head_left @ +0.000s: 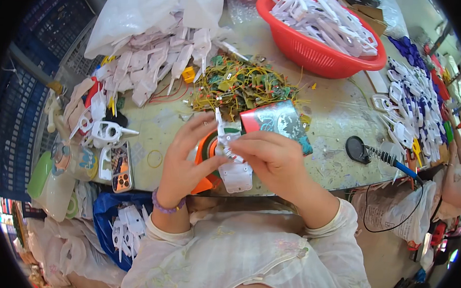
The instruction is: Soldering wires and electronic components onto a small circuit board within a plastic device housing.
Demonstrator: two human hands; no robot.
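In front of my chest is a white plastic shell [237, 176] with a narrow spout-like tip pointing away from me. My left hand [188, 155] grips it from the left, its thumb along the shell's side and its fingers raised near the tip. From the right, my right hand [275, 159] has its fingertips pinched together over the middle of the shell. What they hold there is too small or hidden to name. Below the shell sits an orange and dark round object [206, 149], partly covered by my left hand. A red and dark box [276, 123] lies just beyond my right hand.
A heap of small green circuit boards with yellow wires [239, 84] lies beyond my hands. Around it are a red basket [318, 57] of white parts, piled white shells [146, 66], a phone [121, 169] and a blue-handled soldering iron [404, 169] in a coil holder.
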